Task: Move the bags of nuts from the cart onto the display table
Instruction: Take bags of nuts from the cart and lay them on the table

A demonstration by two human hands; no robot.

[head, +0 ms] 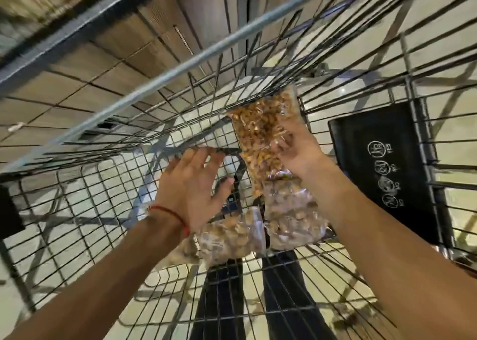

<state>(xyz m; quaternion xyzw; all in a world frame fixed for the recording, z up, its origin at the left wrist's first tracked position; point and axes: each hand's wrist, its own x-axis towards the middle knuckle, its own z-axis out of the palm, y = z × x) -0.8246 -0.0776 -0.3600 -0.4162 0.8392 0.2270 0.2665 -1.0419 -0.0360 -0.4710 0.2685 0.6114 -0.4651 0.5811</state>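
I look down into a wire shopping cart [98, 185]. A clear bag of orange-brown nuts [260, 130] stands tilted against the cart's far wire wall. My right hand [299, 151] grips that bag at its right side, fingers curled on the plastic. My left hand [196, 182], with a red thread at the wrist, hovers spread open just left of the bag, holding nothing. Two clear bags of paler nuts lie on the cart floor: one [291, 215] under my right forearm, another [229, 236] below my left hand. A third pale bag [184, 252] peeks out from beneath my left wrist.
A black plastic child-seat flap [382, 169] with white pictograms hangs on the cart's right wall. The thick metal top rail [180, 63] crosses the upper left. Wooden panelling [116, 55] rises beyond the cart. Pale tiled floor shows through the mesh.
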